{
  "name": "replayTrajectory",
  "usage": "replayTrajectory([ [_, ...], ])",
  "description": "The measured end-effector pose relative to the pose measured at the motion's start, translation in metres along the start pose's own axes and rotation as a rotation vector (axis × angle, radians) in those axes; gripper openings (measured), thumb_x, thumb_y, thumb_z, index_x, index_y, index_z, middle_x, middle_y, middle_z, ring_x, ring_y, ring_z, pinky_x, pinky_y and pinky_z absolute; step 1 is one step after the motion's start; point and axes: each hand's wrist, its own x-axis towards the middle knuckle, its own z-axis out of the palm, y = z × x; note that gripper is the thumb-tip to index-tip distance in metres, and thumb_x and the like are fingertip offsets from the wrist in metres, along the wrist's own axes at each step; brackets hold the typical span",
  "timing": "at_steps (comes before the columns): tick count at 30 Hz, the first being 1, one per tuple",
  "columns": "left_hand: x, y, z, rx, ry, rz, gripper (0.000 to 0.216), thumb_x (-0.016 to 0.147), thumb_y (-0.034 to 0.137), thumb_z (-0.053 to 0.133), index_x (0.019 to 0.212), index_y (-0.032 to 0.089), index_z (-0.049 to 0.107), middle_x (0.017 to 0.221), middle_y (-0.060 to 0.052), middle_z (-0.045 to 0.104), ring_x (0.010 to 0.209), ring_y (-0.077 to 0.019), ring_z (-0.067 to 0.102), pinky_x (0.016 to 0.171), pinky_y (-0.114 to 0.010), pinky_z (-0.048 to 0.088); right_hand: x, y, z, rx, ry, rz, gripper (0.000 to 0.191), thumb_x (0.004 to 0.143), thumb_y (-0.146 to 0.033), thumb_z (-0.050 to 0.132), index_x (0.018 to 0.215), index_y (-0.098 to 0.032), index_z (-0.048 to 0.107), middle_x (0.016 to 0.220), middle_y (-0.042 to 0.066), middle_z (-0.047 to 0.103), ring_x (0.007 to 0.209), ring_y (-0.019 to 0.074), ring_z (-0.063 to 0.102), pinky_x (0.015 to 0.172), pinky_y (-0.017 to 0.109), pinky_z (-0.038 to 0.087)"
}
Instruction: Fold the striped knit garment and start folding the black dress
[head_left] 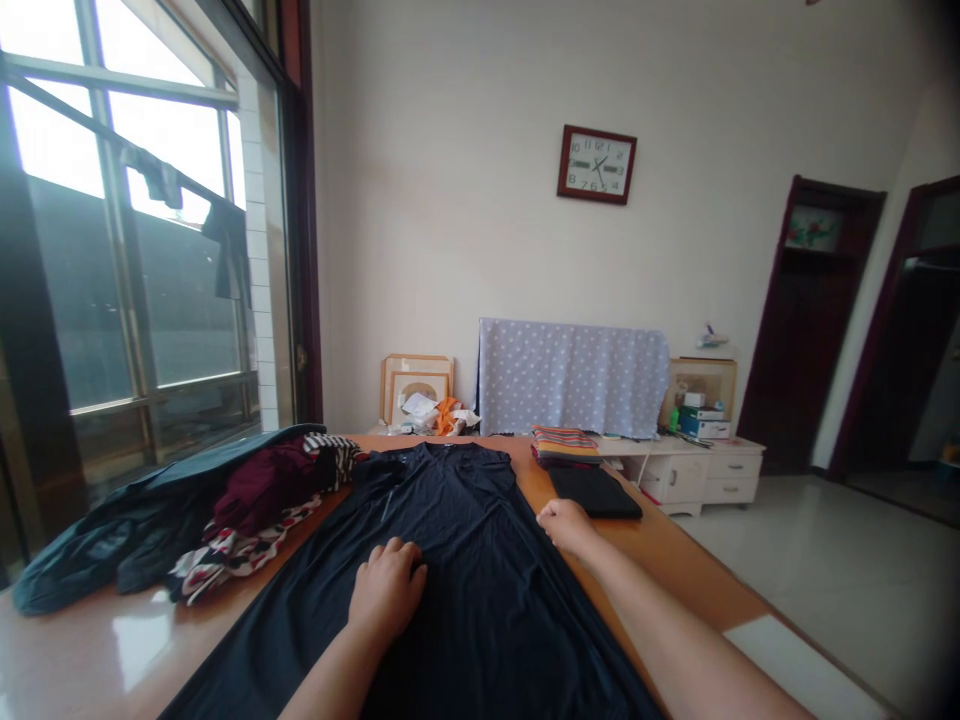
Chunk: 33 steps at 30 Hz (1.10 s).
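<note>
A long dark navy dress (450, 580) lies spread over the table, its neckline at the far end. My left hand (387, 590) rests on the middle of the dress, fingers curled down and closed on the cloth; the fingertips are partly hidden. At the right edge of the dress, my right hand (564, 522) is closed in a pinch on the fabric. Just beyond that hand lies a folded black garment (596, 492). Behind it sits a stack of folded striped clothes (566, 445).
Loose clothes, among them a maroon garment (262, 485) and a dark green one (97, 550), are heaped on the left of the wooden table (697, 565). Beyond stand a white cabinet (682, 480) and something under a dotted cloth (574, 375). Windows (172, 270) line the left side.
</note>
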Motion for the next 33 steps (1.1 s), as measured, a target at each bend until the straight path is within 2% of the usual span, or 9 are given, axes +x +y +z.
replayTrajectory([
  [11, 0.000, 0.002, 0.000, -0.016, -0.005, -0.017, 0.025, 0.090, 0.038, 0.048, 0.104, 0.028, 0.065, 0.110, -0.006, 0.060, 0.103, -0.0247, 0.052, 0.080, -0.035, 0.037, 0.060, -0.042, 0.036, -0.142, -0.079, 0.027, 0.012, 0.075, -0.032, 0.065, 0.077, -0.022, 0.073, 0.083, 0.004, 0.073, 0.079, 0.0176, 0.065, 0.065, 0.023, 0.040],
  [18, 0.003, 0.008, -0.003, 0.009, -0.024, -0.032, 0.024, 0.090, 0.036, 0.046, 0.103, 0.027, 0.065, 0.111, -0.006, 0.060, 0.104, -0.0241, 0.051, 0.081, -0.034, 0.037, 0.091, -0.071, 0.061, -0.187, -0.073, 0.129, 0.022, 0.073, -0.034, 0.067, 0.093, -0.026, 0.072, 0.102, 0.008, 0.073, 0.093, 0.0252, 0.068, 0.073, 0.031, 0.047],
  [21, 0.003, 0.010, -0.006, 0.017, -0.047, -0.039, 0.026, 0.091, 0.037, 0.045, 0.106, 0.028, 0.064, 0.112, -0.006, 0.060, 0.105, -0.0241, 0.051, 0.082, -0.035, 0.038, 0.100, -0.076, 0.074, -0.170, -0.061, 0.162, 0.030, 0.072, -0.031, 0.068, 0.101, -0.024, 0.071, 0.109, 0.013, 0.071, 0.099, 0.0293, 0.068, 0.077, 0.035, 0.049],
  [24, 0.004, 0.011, -0.008, 0.022, -0.079, -0.055, 0.025, 0.092, 0.037, 0.045, 0.106, 0.029, 0.064, 0.114, -0.007, 0.060, 0.106, -0.0250, 0.052, 0.083, -0.036, 0.039, 0.107, -0.072, 0.081, -0.123, -0.044, 0.203, 0.032, 0.069, -0.026, 0.071, 0.100, -0.023, 0.072, 0.111, 0.017, 0.070, 0.103, 0.0322, 0.067, 0.079, 0.039, 0.050],
  [28, 0.006, 0.010, -0.006, 0.018, -0.094, -0.065, 0.024, 0.092, 0.039, 0.046, 0.105, 0.030, 0.064, 0.115, -0.007, 0.060, 0.107, -0.0258, 0.052, 0.084, -0.037, 0.039, 0.115, -0.053, 0.076, -0.011, -0.007, 0.246, 0.023, 0.065, -0.023, 0.072, 0.088, -0.023, 0.073, 0.106, 0.016, 0.073, 0.103, 0.0315, 0.068, 0.079, 0.037, 0.051],
  [31, 0.007, 0.009, -0.003, 0.014, -0.084, -0.060, 0.025, 0.091, 0.040, 0.047, 0.105, 0.030, 0.064, 0.114, -0.006, 0.060, 0.106, -0.0259, 0.052, 0.083, -0.037, 0.038, 0.119, -0.036, 0.067, 0.126, 0.027, 0.290, 0.015, 0.071, -0.026, 0.067, 0.082, -0.018, 0.070, 0.086, 0.017, 0.075, 0.086, 0.0288, 0.071, 0.069, 0.033, 0.053],
  [33, 0.007, 0.007, -0.001, 0.009, -0.077, -0.052, 0.025, 0.091, 0.041, 0.047, 0.105, 0.031, 0.064, 0.113, -0.006, 0.060, 0.105, -0.0256, 0.052, 0.083, -0.037, 0.038, 0.121, -0.025, 0.061, 0.240, 0.051, 0.328, 0.021, 0.078, -0.031, 0.061, 0.087, -0.014, 0.068, 0.073, 0.016, 0.073, 0.070, 0.0253, 0.071, 0.059, 0.030, 0.053],
])
